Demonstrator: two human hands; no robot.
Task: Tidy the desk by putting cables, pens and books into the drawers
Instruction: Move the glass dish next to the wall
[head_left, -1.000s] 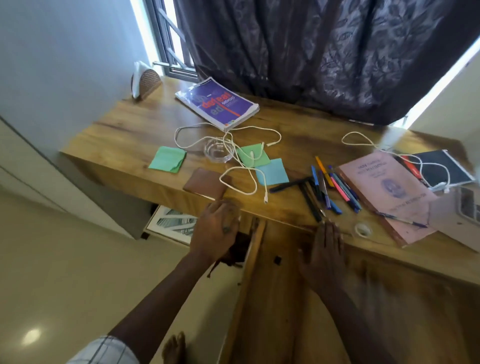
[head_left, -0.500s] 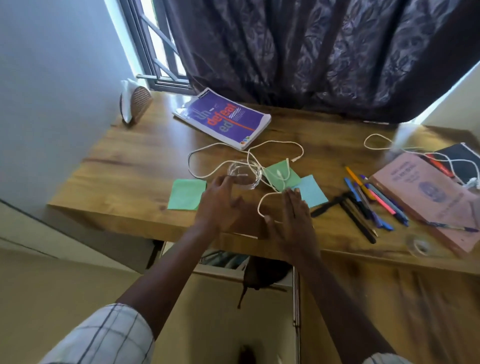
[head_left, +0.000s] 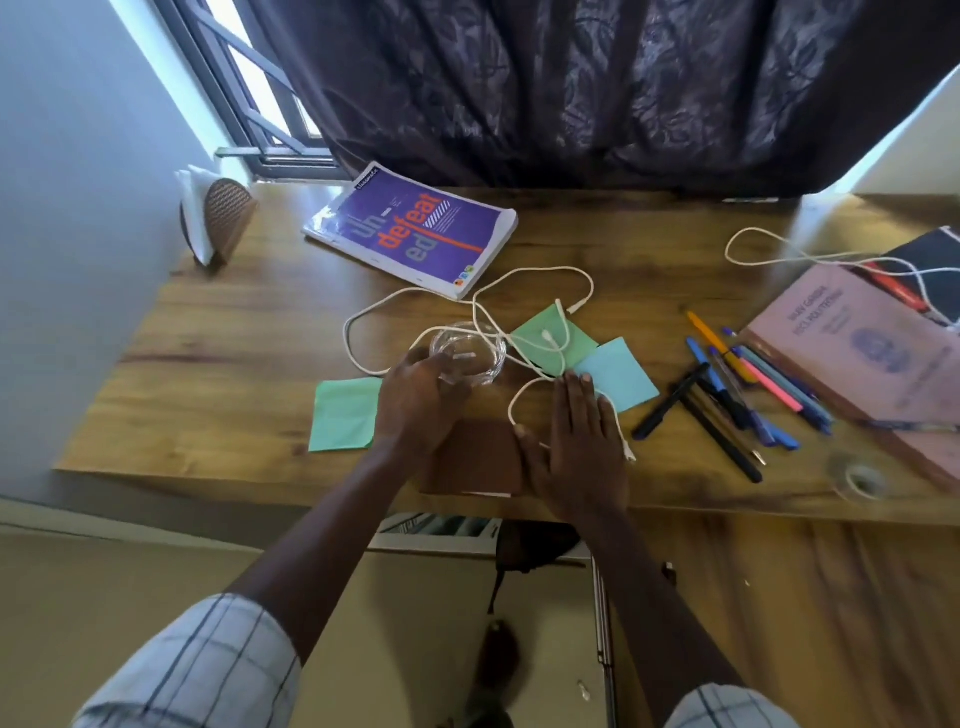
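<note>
Beside the glass dish (head_left: 470, 353), cable-gathering seems underway: the right hand (head_left: 576, 447), flat over the white cable (head_left: 540, 270), must pinch it; the left hand's (head_left: 418, 405) grip is unclear.

Purple book (head_left: 415, 228), white cable (head_left: 524, 275) (sleeve (head_left: 208, 670) checked)

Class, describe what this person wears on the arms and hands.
The left sleeve and right sleeve are pale cloth checked with thin dark lines, ending above the forearms. The left hand and right hand are bare: no gloves, watch or rings show.
</note>
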